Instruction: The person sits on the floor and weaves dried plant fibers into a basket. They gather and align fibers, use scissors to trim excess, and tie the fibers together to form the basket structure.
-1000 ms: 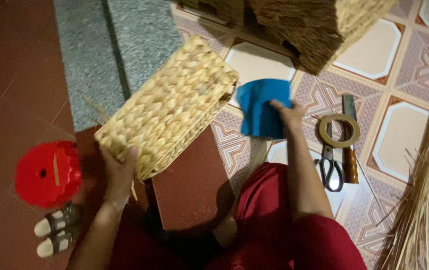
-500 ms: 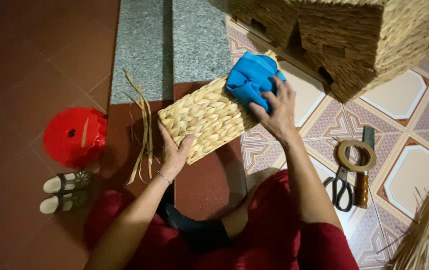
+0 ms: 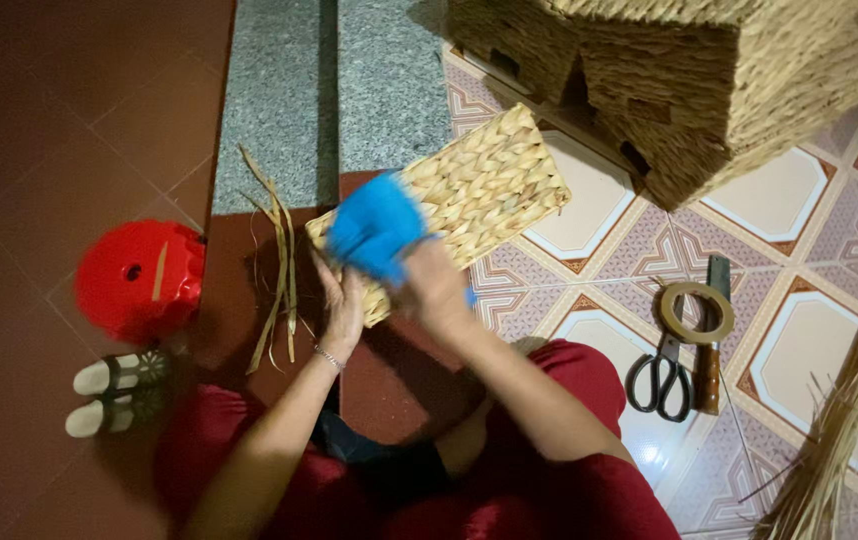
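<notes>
In the middle of the frame a woven basket (image 3: 489, 190) lies flat and tilted, its long side running from lower left to upper right. The right hand (image 3: 434, 290) is closed around a blue cloth (image 3: 377, 228) and presses it on the lower left end of the basket; the cloth is blurred. The left hand (image 3: 344, 305) holds the lower left edge of the basket, fingers curled under it, just beside the cloth.

Left of the basket some dry straw strips (image 3: 277, 260) lie on the dark floor. At the far left is a red stool (image 3: 134, 280), with sandals (image 3: 114, 390) under it. At the right, scissors (image 3: 661, 375), a tape roll (image 3: 696, 312) and a knife (image 3: 714, 340) lie on the tiles. More woven baskets (image 3: 689, 80) are stacked at the upper right, and a straw bundle (image 3: 849, 420) is at the lower right.
</notes>
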Available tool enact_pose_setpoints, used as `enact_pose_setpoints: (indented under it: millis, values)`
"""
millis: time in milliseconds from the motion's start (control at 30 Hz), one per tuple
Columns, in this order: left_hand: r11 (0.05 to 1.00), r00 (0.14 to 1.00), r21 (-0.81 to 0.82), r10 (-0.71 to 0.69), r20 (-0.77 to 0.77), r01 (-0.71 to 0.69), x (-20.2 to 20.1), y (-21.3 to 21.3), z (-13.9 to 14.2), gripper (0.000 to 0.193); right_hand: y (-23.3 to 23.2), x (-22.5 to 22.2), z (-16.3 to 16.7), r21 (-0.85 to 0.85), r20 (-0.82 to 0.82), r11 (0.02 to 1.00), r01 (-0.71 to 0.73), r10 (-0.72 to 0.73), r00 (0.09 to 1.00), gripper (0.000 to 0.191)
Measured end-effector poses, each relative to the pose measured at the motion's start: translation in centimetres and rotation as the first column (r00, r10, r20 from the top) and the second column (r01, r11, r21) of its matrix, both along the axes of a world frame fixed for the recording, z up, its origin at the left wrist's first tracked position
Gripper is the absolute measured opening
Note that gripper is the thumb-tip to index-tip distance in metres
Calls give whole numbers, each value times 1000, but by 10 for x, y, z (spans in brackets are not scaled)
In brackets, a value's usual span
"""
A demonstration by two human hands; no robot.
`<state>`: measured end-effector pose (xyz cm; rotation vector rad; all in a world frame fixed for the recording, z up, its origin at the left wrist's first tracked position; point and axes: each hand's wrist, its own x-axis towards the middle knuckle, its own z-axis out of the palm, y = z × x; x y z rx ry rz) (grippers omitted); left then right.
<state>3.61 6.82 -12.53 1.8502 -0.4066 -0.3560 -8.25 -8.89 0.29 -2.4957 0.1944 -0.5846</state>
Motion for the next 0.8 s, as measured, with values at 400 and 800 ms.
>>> enact_pose_setpoints:
  millis: [400,800]
  values:
    - [991,988,-130,37,153,-17,-5,4,31,94,-163,-14,-41,-164,451,849,502,-389,804,34]
    - [833,951,-461,-278,133,307,46,19,37,46,33,-2,-10,-108,366,984,-141,171,915,35]
